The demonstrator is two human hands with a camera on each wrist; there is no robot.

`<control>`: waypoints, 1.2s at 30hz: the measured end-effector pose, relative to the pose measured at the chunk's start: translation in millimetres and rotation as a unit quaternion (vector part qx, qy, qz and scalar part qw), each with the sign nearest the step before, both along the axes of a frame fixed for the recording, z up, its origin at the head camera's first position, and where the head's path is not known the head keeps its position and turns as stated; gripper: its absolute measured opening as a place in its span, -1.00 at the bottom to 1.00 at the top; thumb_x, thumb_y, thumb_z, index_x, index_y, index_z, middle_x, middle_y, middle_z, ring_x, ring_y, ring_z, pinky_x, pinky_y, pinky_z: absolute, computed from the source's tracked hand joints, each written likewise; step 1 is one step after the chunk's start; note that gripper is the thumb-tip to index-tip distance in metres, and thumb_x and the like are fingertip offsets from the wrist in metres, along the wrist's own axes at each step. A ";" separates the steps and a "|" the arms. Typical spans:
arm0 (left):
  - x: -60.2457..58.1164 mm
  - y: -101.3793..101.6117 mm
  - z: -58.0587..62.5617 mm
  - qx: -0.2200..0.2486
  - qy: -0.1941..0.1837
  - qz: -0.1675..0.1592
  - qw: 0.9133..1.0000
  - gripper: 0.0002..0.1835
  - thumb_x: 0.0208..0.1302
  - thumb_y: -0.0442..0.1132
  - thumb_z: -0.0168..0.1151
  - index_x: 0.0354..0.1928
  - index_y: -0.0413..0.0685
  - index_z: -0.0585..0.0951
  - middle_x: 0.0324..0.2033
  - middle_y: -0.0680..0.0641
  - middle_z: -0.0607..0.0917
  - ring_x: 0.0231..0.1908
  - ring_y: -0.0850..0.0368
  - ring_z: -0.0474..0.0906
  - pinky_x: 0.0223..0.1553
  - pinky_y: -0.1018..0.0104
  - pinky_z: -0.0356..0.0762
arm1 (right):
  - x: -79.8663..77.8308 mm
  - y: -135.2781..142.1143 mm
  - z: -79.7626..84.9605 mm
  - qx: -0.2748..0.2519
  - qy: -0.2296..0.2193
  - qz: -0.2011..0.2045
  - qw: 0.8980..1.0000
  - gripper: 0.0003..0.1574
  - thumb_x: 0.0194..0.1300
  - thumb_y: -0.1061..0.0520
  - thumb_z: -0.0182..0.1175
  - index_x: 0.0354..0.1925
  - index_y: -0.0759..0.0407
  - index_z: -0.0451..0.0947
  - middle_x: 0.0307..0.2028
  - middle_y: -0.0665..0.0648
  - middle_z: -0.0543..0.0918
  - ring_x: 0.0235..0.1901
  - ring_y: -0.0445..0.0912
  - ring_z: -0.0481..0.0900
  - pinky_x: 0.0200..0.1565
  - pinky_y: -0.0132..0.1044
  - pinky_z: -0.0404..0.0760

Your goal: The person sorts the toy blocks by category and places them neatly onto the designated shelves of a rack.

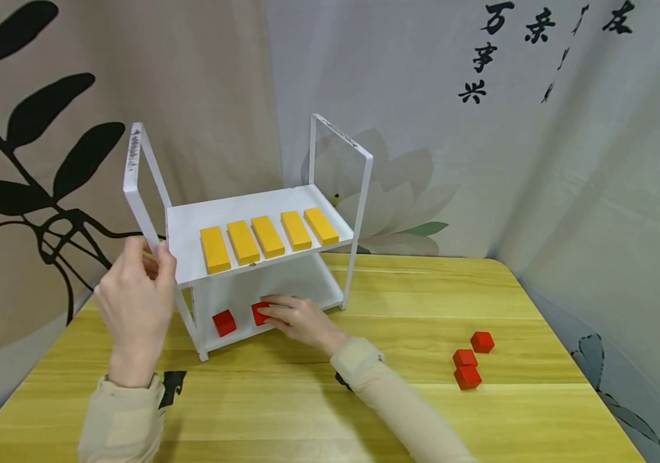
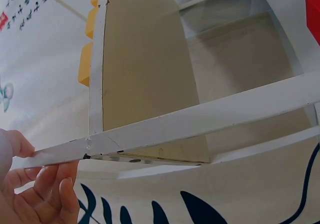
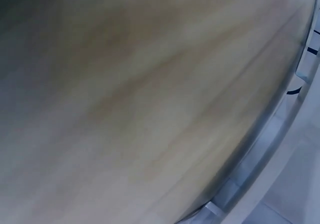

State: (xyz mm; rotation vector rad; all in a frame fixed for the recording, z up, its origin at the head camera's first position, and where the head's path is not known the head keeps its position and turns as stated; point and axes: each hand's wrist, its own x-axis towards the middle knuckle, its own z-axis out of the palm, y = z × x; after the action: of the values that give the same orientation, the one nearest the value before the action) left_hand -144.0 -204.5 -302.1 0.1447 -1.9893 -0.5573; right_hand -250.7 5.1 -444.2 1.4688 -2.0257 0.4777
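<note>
A white two-tier shelf rack [image 1: 225, 206] stands on the table. My left hand [image 1: 137, 302] grips its left front post, thumb on one side and fingers on the other, as the left wrist view also shows. On the lower tier, my right hand [image 1: 306, 321] pinches a red cube [image 1: 258, 315] between thumb and fingers, partly covering it. To its left sits another red cube [image 1: 224, 323], apart from it. Several yellow rectangular blocks [image 1: 268, 236] lie in a row on the upper tier. The right wrist view is blurred and does not show the hand.
Three red cubes lie on the wooden table [image 1: 410, 411] at the right: a nearer cube [image 1: 468, 377], a middle cube [image 1: 464, 357] close against it, and a farther cube [image 1: 482, 342] slightly apart. A printed curtain [image 1: 202, 77] hangs behind the rack.
</note>
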 end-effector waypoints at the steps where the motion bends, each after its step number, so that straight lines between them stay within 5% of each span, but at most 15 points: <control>1: -0.1 0.0 0.0 0.000 -0.001 -0.001 1.000 -0.71 0.34 -0.20 0.04 -0.35 -0.37 0.49 -0.65 -0.30 0.58 -0.70 -0.18 0.45 -0.67 0.38 0.12 | 0.1 -1.6 -0.2 0.003 -0.002 0.001 1.000 -0.72 0.17 0.13 0.32 -0.10 0.06 0.69 -0.02 0.09 0.70 -0.03 -0.17 0.67 0.00 -0.49 0.56; 6: -0.4 -0.2 -0.2 -0.002 -0.006 0.001 1.000 -0.70 0.35 -0.19 0.03 -0.34 -0.36 0.49 -0.65 -0.30 0.58 -0.70 -0.18 0.45 -0.67 0.37 0.11 | 1.0 -6.1 -1.1 0.016 -0.030 0.008 0.999 -0.70 0.20 0.13 0.29 -0.06 0.08 0.67 0.00 0.09 0.69 -0.01 -0.18 0.67 0.00 -0.50 0.55; 11: -0.8 0.1 0.0 -0.004 -0.006 0.002 1.000 -0.71 0.35 -0.19 0.03 -0.34 -0.36 0.48 -0.65 -0.30 0.58 -0.71 -0.17 0.43 -0.68 0.37 0.10 | -0.5 -9.9 -2.7 0.025 -0.105 0.014 0.994 -0.66 0.21 0.17 0.27 -0.01 0.13 0.65 0.04 0.12 0.67 0.05 -0.14 0.64 0.03 -0.50 0.53; 19: -1.6 -0.6 -0.7 -0.004 -0.005 0.002 1.000 -0.70 0.35 -0.19 0.04 -0.33 -0.37 0.49 -0.66 -0.31 0.57 -0.72 -0.17 0.42 -0.67 0.39 0.10 | -3.7 -20.7 -5.9 -0.013 -0.184 0.022 0.983 -0.69 0.18 0.22 0.28 -0.06 0.19 0.66 0.02 0.20 0.67 0.08 -0.05 0.63 0.07 -0.44 0.53; 24: -1.6 -2.2 -3.0 0.003 -0.002 0.001 1.000 -0.70 0.34 -0.18 0.07 -0.32 -0.36 0.52 -0.65 -0.30 0.58 -0.73 -0.16 0.41 -0.66 0.51 0.02 | -1.7 -26.6 -5.5 0.002 -0.206 -0.004 0.979 -0.68 0.22 0.18 0.26 -0.03 0.17 0.65 0.05 0.17 0.66 0.10 -0.07 0.61 0.04 -0.52 0.51; 36: -0.1 -0.2 -0.6 -0.004 -0.005 0.001 1.000 -0.70 0.35 -0.19 0.04 -0.33 -0.38 0.49 -0.66 -0.30 0.57 -0.73 -0.15 0.41 -0.68 0.40 0.09 | 1.7 -27.1 -3.1 0.040 -0.260 -0.052 0.963 -0.62 0.29 0.15 0.19 0.08 0.11 0.59 0.20 0.14 0.55 0.21 -0.09 0.51 0.12 -0.49 0.47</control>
State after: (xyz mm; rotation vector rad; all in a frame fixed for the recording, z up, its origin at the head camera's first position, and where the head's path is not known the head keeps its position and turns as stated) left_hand -144.1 -204.7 -302.7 0.1449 -2.0011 -0.5497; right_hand -249.0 -21.9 -447.3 1.3731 -2.5388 0.8125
